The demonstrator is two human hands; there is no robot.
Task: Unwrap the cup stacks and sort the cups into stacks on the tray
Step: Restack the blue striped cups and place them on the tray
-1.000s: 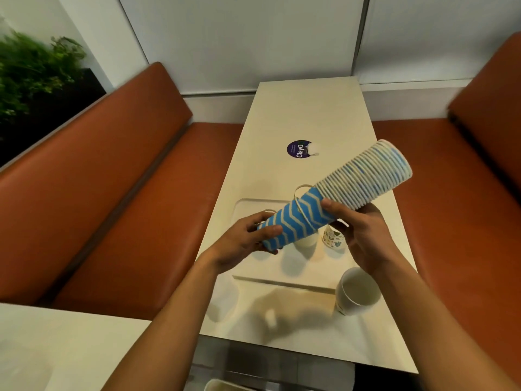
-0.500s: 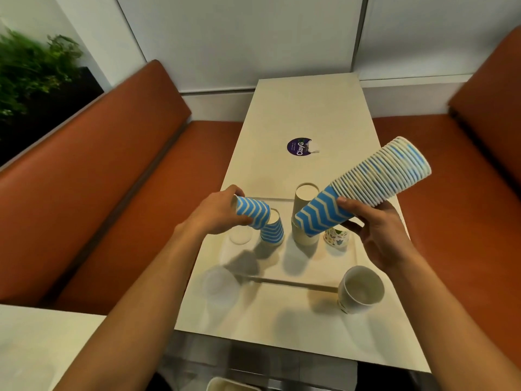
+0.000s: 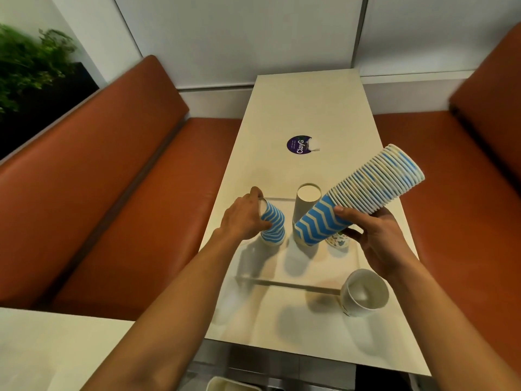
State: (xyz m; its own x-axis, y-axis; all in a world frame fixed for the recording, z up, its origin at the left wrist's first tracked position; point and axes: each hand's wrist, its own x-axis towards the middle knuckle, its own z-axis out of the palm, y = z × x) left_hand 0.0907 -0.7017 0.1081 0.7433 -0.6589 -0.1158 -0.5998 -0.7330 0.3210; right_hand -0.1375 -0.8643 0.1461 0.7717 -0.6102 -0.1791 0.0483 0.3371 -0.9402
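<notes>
A central white tray (image 3: 282,284) holds short cup stacks (image 3: 306,206). Fingers of the left hand (image 3: 242,218) grip one blue-zigzag paper cup (image 3: 273,218); those of the right hand (image 3: 376,239) clasp a long tilted blue-zigzag cup stack (image 3: 369,186).

2 blue stacks (image 3: 363,193) (image 3: 273,228), 1 wht stack (image 3: 306,206), 2 cups (image 3: 365,294) (image 3: 339,240).

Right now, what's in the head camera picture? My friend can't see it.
A person's left hand holds a blue zigzag cup atop a short blue stack on a white tray, while the right hand grips a long tilted stack of matching cups. A white cup stack stands on the tray, and a single white cup sits on the table.
</notes>
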